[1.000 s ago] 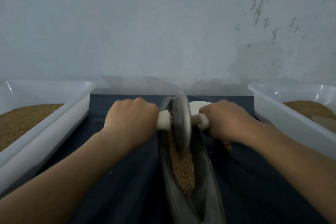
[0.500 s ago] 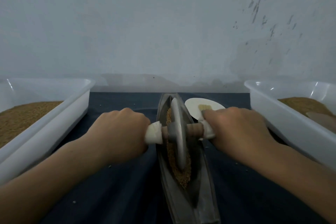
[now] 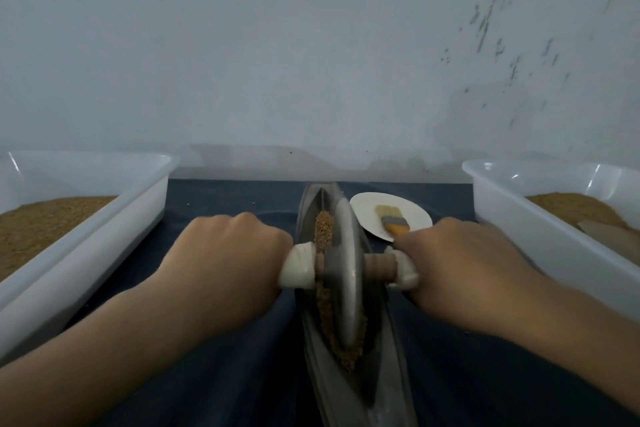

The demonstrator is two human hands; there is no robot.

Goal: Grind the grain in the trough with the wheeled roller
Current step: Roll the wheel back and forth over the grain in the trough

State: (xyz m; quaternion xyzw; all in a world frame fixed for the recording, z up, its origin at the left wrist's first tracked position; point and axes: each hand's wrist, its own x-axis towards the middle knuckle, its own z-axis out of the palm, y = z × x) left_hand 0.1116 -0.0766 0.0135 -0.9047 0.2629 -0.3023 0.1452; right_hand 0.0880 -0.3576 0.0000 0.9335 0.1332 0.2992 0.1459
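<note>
Left hand (image 3: 225, 263) and right hand (image 3: 460, 270) are each curled tight round a white-wrapped handle of the wheeled roller (image 3: 343, 274). Its disc stands upright in the metal trough (image 3: 391, 357), on the grain (image 3: 323, 229), about midway along. The trough runs lengthwise down the dark worktop (image 3: 225, 194), with a plate (image 3: 367, 208) holding a brush (image 3: 394, 222) just right of its far end, and the left tub (image 3: 104, 218) and right tub (image 3: 519, 218), both with brown grainy stuff in them, out to the sides.

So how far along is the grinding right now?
Done: grain is loaded in the trough. In hand: the left hand and right hand grip the wheeled roller, its wheel standing on the grain mid-trough. Left: the grain looks coarse, so more passes seem needed; the brush lies on its plate.
</note>
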